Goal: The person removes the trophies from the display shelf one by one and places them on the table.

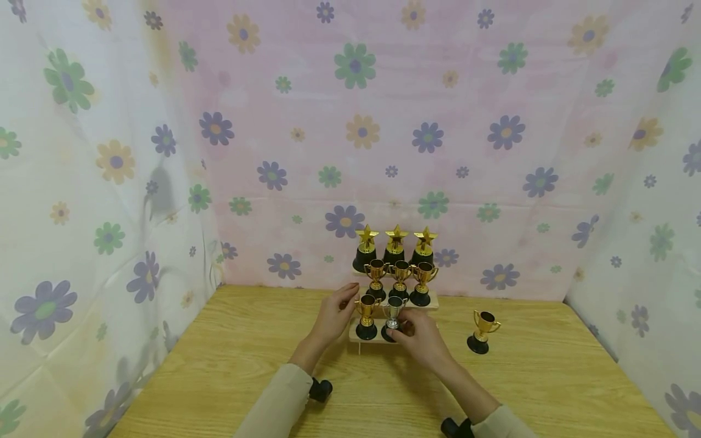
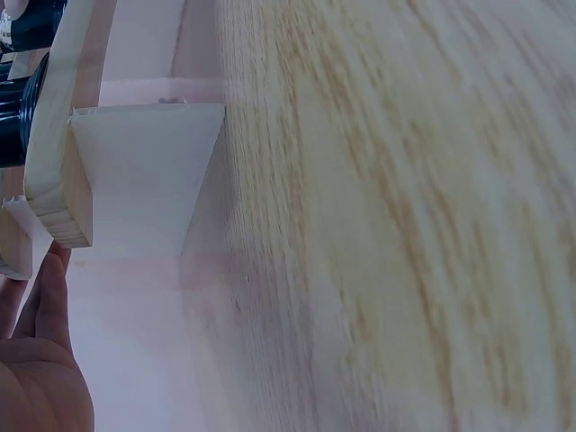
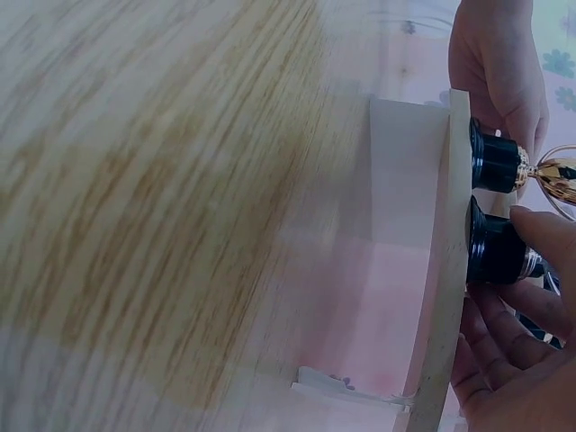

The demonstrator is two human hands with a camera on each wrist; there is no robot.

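Note:
My right hand [image 1: 424, 342] pinches the black base of a small silver trophy cup [image 1: 394, 309], which stands on the lowest step of a wooden tiered stand [image 1: 354, 333]. To its left on that step is a gold trophy cup [image 1: 367, 309]. In the right wrist view, thumb and fingers lie around the silver cup's black base [image 3: 495, 247]. My left hand [image 1: 331, 316] is at the stand's left side, fingers extended; in the left wrist view its fingertips [image 2: 56, 270] reach the end of a step, seemingly touching it.
Three gold cups [image 1: 400, 274] fill the middle step, and three gold star trophies [image 1: 396, 238] stand on the top one. Another gold cup [image 1: 484, 325] stands on the wooden table [image 1: 263, 340] to the right. Behind hangs a flowered cloth [image 1: 306, 152].

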